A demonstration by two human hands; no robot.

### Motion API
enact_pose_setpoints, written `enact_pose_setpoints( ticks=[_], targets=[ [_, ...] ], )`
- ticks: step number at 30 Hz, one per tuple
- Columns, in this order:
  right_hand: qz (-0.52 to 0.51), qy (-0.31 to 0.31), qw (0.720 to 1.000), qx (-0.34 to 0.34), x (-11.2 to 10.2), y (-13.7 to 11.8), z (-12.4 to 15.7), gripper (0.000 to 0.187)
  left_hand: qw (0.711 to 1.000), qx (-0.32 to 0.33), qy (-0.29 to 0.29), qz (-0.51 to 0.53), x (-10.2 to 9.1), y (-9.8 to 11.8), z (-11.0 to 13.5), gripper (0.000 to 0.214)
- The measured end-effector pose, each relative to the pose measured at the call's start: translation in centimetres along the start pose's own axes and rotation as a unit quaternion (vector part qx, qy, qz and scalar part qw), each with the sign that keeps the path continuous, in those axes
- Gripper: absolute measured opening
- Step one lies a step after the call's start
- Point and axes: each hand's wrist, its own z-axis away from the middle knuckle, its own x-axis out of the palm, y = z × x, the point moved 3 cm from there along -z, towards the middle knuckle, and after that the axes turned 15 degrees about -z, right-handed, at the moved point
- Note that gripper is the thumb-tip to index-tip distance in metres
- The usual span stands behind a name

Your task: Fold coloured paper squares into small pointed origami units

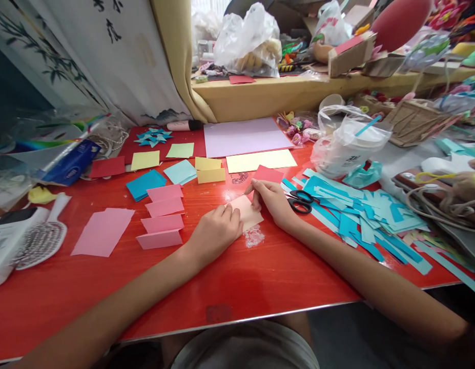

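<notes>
A small peach-coloured sheet of paper (253,219) lies on the red table between my hands. My left hand (216,230) presses its left side, fingers curled together over the edge. With thumb and fingers closed, my right hand (273,202) grips the upper right part of the same sheet; the fingertips are partly hidden. Black-handled scissors (301,201) rest just right of my right wrist, and a red paper piece (268,173) is right behind that hand. Folded pink papers (160,223) stand in a column left of my left hand.
Flat pink sheets (102,231), blue squares (147,184) and yellow folded papers (210,170) lie to the left and behind. Blue paper strips (368,212) heap up on the right. A bagged plastic cup (347,154) stands behind them. A white hairbrush (41,241) lies far left.
</notes>
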Motion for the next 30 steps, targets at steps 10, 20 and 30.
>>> enact_pose_setpoints(
  ticks=[10,20,30],
  targets=[
    [-0.033,0.07,0.994,-0.075,-0.6,-0.6,0.0,0.03,0.988,-0.071,0.138,-0.004,-0.2,-1.0,1.2,0.021],
    [0.034,-0.025,0.999,-0.013,1.2,-0.8,1.2,0.031,0.966,-0.012,0.245,-0.081,-1.6,-1.4,1.3,0.022],
    [0.097,0.0,0.994,0.058,1.2,-0.5,0.8,0.039,0.969,-0.073,0.234,0.025,-1.3,-1.9,1.4,0.007]
  ],
)
